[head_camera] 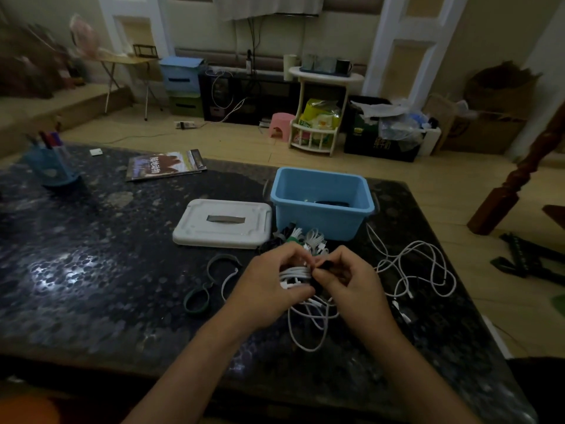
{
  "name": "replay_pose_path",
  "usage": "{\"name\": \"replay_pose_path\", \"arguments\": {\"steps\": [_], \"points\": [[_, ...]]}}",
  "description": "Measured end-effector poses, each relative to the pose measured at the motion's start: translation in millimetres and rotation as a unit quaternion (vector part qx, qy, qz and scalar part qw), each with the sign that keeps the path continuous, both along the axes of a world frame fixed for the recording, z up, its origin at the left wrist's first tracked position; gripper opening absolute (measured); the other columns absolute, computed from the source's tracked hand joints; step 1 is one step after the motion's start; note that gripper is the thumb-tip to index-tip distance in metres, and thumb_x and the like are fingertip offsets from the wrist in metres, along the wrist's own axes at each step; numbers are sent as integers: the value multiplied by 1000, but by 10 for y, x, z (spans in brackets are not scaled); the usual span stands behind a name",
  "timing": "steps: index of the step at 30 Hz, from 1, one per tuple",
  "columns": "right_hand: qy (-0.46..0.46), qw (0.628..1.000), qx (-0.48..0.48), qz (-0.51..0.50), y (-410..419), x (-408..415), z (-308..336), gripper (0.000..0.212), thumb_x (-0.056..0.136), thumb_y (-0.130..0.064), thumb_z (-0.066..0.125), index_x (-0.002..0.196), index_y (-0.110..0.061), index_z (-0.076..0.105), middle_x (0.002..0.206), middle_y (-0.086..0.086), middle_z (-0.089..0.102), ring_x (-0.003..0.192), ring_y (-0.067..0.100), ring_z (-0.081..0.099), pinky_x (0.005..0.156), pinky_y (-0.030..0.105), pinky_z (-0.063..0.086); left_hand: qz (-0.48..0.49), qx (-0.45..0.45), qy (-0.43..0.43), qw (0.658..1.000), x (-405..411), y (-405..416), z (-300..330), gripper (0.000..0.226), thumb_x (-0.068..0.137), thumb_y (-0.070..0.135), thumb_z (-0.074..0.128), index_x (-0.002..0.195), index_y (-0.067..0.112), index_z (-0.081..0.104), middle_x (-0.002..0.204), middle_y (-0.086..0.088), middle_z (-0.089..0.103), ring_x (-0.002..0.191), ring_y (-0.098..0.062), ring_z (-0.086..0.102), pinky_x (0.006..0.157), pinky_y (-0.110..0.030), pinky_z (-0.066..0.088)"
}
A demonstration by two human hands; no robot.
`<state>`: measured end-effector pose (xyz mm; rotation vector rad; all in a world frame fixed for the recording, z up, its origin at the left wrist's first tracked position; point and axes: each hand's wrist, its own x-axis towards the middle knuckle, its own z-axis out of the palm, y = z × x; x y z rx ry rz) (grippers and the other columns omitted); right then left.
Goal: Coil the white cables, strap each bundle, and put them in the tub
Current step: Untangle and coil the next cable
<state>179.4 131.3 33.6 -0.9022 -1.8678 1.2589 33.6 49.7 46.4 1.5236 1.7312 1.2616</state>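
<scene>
Your left hand (269, 283) curls round a white coil (295, 275) just above the table (91, 270), thumb under, fingers over the top. Your right hand (351, 280) meets it, thumb and forefinger pinching a black strap (325, 266) against the coil. Loose white cable (308, 325) hangs from the coil and loops onto the table below your hands.

The table is dark, speckled and glossy, with a glare patch at left. The blue tub (322, 203) stands open just beyond your hands, something dark lying in its bottom; what it is, you can't tell. Its white lid (223, 223) lies flat on the tub's left, touching or nearly so. Between tub and hands sits a small heap of strapped bundles (305, 238). To your right sprawls an uncoiled white cable (419, 267). To your left lie spare straps (211, 280), curled into loops. Farther off: a magazine (166, 165), a blue pen cup (52, 166), a small white tag near the far edge.

The room is dim. Tan floor, a pink stool (279, 123), a white rack (319, 111) with bags, boxes along the wall, a wooden post (519, 175) at right.
</scene>
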Motion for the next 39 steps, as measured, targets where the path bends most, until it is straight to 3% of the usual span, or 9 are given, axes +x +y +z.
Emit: {"name": "replay_pose_path", "arguments": {"steps": [6, 11, 13, 16, 21, 24, 30, 36, 39], "points": [[23, 997, -69, 17, 66, 18, -5, 9, 86, 1, 71, 87, -7, 68, 84, 3, 75, 80, 11, 71, 69, 21, 53, 8, 13, -4, 1000, -2, -15, 25, 46, 71, 7, 83, 99, 35, 61, 85, 4, 70, 78, -12, 69, 74, -36, 58], [68, 981, -173, 52, 115, 82, 15, 22, 83, -2, 75, 103, -6, 67, 97, 8, 76, 87, 18, 73, 72, 25, 56, -4, 21, -9, 1000, 2, -8, 30, 46, 69, 5, 84, 99, 32, 62, 83, 1, 70, 76, -12, 69, 70, -27, 56], [84, 970, -218, 63, 119, 94, 20, 18, 83, -3, 74, 98, 1, 66, 92, 11, 75, 82, 19, 70, 71, 26, 56, -5, 24, -5, 1000, 4, -11, 33, 46, 69, 4, 84, 98, 33, 62, 83, 2, 70, 76, -12, 69, 70, -25, 55], [118, 952, -275, 61, 99, 83, 28, 7, 86, -7, 70, 89, -4, 64, 85, 9, 73, 76, 17, 68, 67, 25, 56, -9, 34, 1, 999, 1, -8, 41, 47, 69, 6, 85, 99, 34, 61, 84, 2, 70, 79, -12, 70, 73, -29, 57], [123, 927, -346, 81, 77, 47, 45, 25, 83, -19, 69, 106, -8, 68, 108, 13, 74, 97, 26, 69, 95, 48, 55, -11, 56, 29, 998, 6, -8, 46, 45, 69, 6, 86, 97, 32, 62, 84, 8, 69, 80, -8, 69, 72, -24, 56], [131, 898, -406, 111, 51, 40, 57, 37, 90, -19, 63, 126, -11, 63, 123, 12, 69, 108, 27, 66, 93, 46, 57, -12, 67, 54, 996, -5, -16, 41, 42, 69, 8, 85, 96, 32, 63, 84, 10, 69, 80, -8, 69, 71, -24, 56], [124, 865, -470, 129, 52, 22, 24, 44, 90, -24, 62, 131, -8, 60, 125, 15, 66, 109, 29, 61, 106, 50, 45, -22, 58, 124, 990, -38, -4, 4, 44, 69, 12, 84, 98, 36, 59, 91, 11, 65, 86, -7, 64, 75, -31, 54], [172, 869, -453, 106, 78, -37, 3, 60, 72, -8, 62, 133, -8, 59, 121, 21, 65, 107, 30, 63, 82, 41, 56, -5, 85, 154, 984, 2, 22, -60, 45, 73, 12, 83, 101, 37, 59, 96, 12, 59, 90, -5, 59, 77, -27, 51], [181, 874, -442, 95, 88, -57, 0, 53, 76, 1, 56, 127, -11, 62, 114, 14, 70, 101, 27, 66, 78, 40, 56, -3, 86, 185, 979, -17, 74, -95, 36, 73, 19, 85, 96, 30, 61, 95, 10, 55, 92, -6, 53, 78, -20, 46]]}}
